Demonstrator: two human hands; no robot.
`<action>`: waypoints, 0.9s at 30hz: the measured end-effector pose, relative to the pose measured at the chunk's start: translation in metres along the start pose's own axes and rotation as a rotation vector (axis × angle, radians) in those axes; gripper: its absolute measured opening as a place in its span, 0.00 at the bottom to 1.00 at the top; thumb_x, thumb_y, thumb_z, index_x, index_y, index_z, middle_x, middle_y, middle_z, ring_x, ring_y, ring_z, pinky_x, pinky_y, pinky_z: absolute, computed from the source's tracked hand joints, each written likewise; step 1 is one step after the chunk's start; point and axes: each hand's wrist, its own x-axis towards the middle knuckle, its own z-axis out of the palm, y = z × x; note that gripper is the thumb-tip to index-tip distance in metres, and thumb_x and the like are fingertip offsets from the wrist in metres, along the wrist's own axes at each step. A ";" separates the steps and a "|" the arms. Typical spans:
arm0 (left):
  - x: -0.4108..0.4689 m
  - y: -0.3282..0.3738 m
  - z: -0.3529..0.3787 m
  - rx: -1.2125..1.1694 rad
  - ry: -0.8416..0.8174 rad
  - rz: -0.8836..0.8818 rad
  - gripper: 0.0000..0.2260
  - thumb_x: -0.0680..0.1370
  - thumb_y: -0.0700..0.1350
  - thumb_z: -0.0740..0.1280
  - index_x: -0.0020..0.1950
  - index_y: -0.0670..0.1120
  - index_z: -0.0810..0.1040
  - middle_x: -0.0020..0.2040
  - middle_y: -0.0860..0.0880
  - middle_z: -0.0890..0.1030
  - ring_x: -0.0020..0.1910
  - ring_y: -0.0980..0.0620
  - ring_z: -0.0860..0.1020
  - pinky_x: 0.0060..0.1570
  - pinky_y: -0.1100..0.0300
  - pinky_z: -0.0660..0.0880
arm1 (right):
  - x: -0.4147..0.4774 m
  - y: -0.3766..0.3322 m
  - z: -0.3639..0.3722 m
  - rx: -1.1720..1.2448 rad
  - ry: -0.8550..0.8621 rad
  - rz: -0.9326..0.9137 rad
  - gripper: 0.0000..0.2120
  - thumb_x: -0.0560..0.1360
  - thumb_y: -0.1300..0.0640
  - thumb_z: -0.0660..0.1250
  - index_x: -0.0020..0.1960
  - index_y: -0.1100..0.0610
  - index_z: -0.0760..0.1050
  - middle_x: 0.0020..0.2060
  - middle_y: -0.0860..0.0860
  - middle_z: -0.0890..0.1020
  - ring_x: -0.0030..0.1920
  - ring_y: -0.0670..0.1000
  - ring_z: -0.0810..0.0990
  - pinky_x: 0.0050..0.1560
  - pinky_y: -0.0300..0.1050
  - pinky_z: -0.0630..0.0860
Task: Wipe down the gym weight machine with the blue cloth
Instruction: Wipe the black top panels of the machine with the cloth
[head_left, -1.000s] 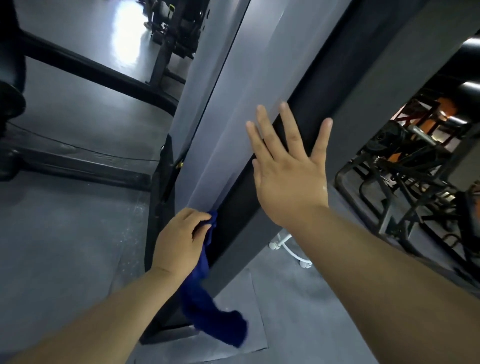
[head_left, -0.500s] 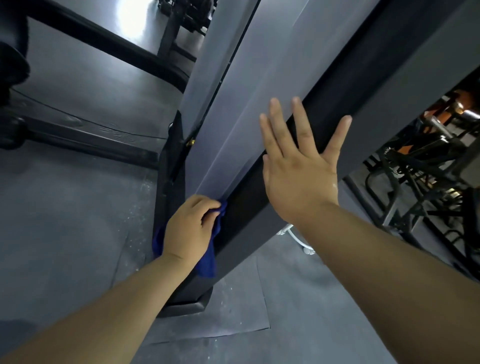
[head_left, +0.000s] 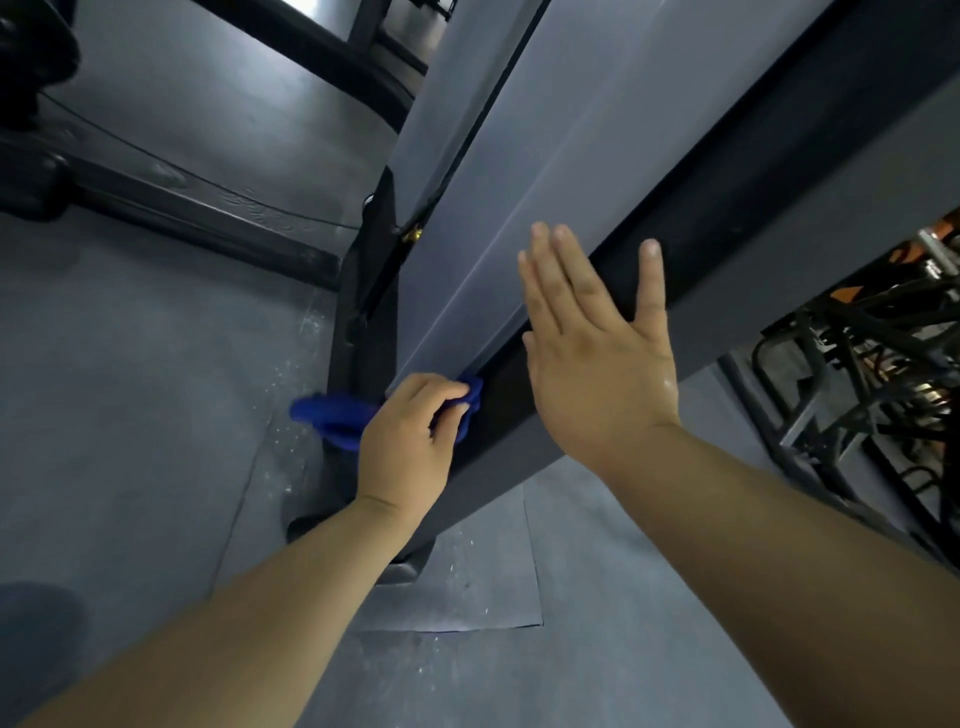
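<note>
Left hand (head_left: 410, 441) grips the blue cloth (head_left: 327, 415) at lower centre, its tail now swung leftward. Right hand (head_left: 597, 374) braces flat-fingered on the machine panel (head_left: 519, 182). Base wiping is judged underway.

Head-worn view, forward and downward

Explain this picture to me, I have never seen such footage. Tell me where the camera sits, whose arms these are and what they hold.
One wide-angle camera sits on a person's head and looks forward and down, so both bare arms are the wearer's own. The left hand grips a crumpled blue cloth against the lower edge of the tall grey panel of a gym weight machine. The right hand lies open, fingers straight, against the black frame beam beside that panel and holds nothing. Underneath is a grey rubber floor with pale specks. Other black metal gym equipment stands at the right edge.
</note>
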 end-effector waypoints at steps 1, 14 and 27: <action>-0.006 -0.008 0.004 0.006 0.001 -0.015 0.05 0.77 0.39 0.70 0.53 0.43 0.81 0.49 0.51 0.80 0.44 0.53 0.78 0.39 0.62 0.75 | -0.001 -0.004 0.001 -0.002 -0.019 -0.025 0.31 0.84 0.51 0.42 0.76 0.62 0.27 0.77 0.56 0.31 0.76 0.53 0.28 0.62 0.66 0.18; -0.045 -0.065 0.020 -0.001 -0.069 -0.510 0.11 0.81 0.42 0.64 0.63 0.47 0.77 0.58 0.48 0.77 0.54 0.52 0.74 0.55 0.59 0.70 | 0.008 -0.024 0.012 -0.076 -0.012 -0.094 0.30 0.81 0.52 0.37 0.74 0.66 0.27 0.77 0.60 0.33 0.77 0.57 0.31 0.61 0.67 0.20; -0.042 -0.062 0.018 0.082 0.007 -0.142 0.06 0.78 0.38 0.69 0.54 0.41 0.80 0.50 0.50 0.77 0.45 0.58 0.74 0.39 0.73 0.69 | 0.008 -0.038 0.018 -0.049 0.002 -0.066 0.30 0.81 0.52 0.39 0.76 0.65 0.31 0.77 0.60 0.35 0.77 0.58 0.32 0.62 0.67 0.22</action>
